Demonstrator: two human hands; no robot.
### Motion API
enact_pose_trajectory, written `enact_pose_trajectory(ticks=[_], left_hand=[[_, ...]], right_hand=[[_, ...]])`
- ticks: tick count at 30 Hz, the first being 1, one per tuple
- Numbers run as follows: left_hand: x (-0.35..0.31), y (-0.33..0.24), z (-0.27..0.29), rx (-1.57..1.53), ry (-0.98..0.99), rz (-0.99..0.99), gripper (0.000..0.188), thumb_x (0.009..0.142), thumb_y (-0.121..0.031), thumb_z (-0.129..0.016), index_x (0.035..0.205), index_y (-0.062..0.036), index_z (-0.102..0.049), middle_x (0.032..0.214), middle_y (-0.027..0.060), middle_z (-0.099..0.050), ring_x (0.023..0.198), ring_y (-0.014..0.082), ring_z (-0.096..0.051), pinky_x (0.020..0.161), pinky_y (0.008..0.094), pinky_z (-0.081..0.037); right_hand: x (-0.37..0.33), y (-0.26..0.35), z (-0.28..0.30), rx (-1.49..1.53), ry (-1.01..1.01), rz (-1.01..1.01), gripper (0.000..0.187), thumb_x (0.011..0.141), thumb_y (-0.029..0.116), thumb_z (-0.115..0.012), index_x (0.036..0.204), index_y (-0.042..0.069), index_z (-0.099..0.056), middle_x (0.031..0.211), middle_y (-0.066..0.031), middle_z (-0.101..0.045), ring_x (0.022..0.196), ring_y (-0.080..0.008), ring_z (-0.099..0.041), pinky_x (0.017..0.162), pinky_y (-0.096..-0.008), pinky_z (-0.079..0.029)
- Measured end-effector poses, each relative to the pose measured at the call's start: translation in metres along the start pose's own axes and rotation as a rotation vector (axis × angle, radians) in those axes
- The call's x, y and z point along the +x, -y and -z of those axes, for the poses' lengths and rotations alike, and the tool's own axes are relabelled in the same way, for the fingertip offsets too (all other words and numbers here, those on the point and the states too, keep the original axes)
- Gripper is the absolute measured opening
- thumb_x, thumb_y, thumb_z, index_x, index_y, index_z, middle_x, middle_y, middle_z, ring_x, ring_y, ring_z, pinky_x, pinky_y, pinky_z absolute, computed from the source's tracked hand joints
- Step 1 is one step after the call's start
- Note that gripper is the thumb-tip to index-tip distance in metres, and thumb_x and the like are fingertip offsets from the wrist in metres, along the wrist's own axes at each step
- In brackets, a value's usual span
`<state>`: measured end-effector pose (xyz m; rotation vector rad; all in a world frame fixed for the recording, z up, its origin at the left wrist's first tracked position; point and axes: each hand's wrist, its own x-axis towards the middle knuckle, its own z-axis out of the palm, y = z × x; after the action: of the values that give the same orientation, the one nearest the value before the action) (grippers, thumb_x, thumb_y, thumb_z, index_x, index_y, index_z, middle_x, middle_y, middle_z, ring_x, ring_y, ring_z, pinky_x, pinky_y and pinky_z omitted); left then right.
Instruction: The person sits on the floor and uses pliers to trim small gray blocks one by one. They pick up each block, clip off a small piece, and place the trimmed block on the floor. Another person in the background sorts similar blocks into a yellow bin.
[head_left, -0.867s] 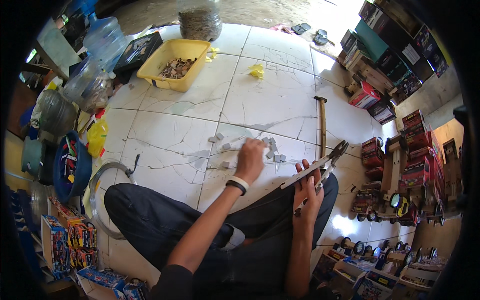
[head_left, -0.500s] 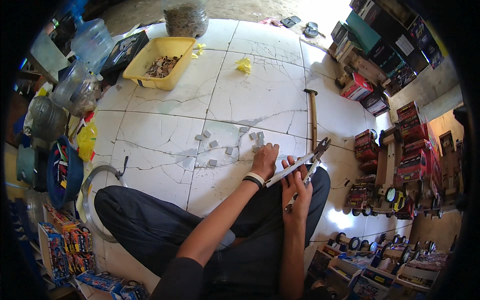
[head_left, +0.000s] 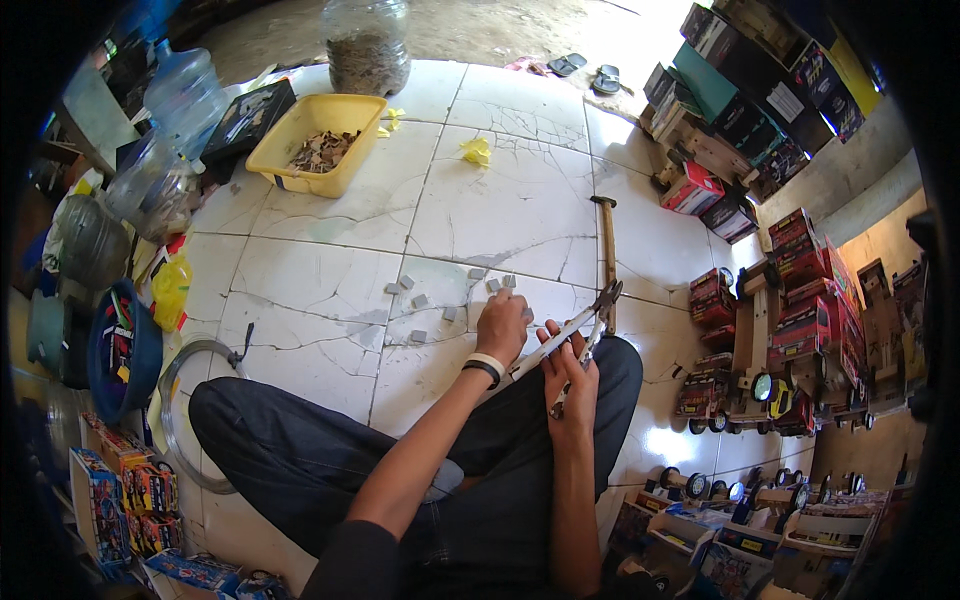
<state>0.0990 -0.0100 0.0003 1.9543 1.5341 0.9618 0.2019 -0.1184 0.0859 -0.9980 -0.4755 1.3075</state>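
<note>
My left hand (head_left: 503,328) reaches down to the cracked white tile floor, fingers bent and drawn together among small grey square pieces (head_left: 449,313). One grey piece shows beside its fingertips; whether anything is pinched there is hidden. Several more pieces lie scattered to its left and beyond it. In my right hand (head_left: 574,390), palm turned up, rests a pair of hand cutters (head_left: 607,296) with long, pale, worn handles. Their dark jaws point away to the right, and the handles are spread apart.
A hammer (head_left: 608,255) lies beyond my right knee. Farther off stand a yellow tub (head_left: 262,148) of brown scraps and a clear jug (head_left: 368,60). Coiled wire (head_left: 172,420) and a blue basin (head_left: 125,365) are on the left. Wheeled toy trucks (head_left: 795,330) crowd the right.
The view has shifted slightly. My left hand has moved left and a little forward, now covering some grey pieces seen before. The cutters stay in my right hand.
</note>
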Motion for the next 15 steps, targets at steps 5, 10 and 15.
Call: enact_pose_trajectory(ticks=[5,10,15], left_hand=[[-0.003,0.005,0.090,-1.051,-0.011,0.451,0.024,0.101,-0.017,-0.067,0.121,-0.0038,-0.064,0.110,0.0047,-0.068,0.095,0.0135,-0.065,0.084,0.0315,-0.057],[-0.036,0.006,0.176,-1.331,-0.152,0.475,0.033,0.105,-0.016,-0.061,0.134,-0.0008,-0.059,0.121,0.0061,-0.066,0.115,0.0184,-0.063,0.103,0.0368,-0.054],[-0.054,0.004,0.190,-1.423,-0.341,0.431,0.029,0.102,-0.007,-0.063,0.129,0.0051,-0.060,0.127,0.0177,-0.068,0.122,0.0277,-0.066,0.109,0.0417,-0.054]], right_hand=[[-0.003,-0.011,-0.004,-0.249,0.055,0.025,0.052,0.106,0.016,-0.054,0.151,-0.003,-0.039,0.146,-0.0193,-0.054,0.130,-0.0315,-0.059,0.109,-0.0429,-0.046],[-0.016,-0.031,-0.022,-0.566,0.278,0.110,0.048,0.105,0.013,-0.055,0.150,-0.002,-0.045,0.140,-0.0147,-0.060,0.123,-0.0255,-0.064,0.103,-0.0375,-0.049],[-0.042,-0.049,-0.042,-0.659,0.482,0.045,0.046,0.105,0.009,-0.056,0.149,-0.001,-0.046,0.135,-0.0100,-0.061,0.120,-0.0185,-0.061,0.097,-0.0315,-0.047]])
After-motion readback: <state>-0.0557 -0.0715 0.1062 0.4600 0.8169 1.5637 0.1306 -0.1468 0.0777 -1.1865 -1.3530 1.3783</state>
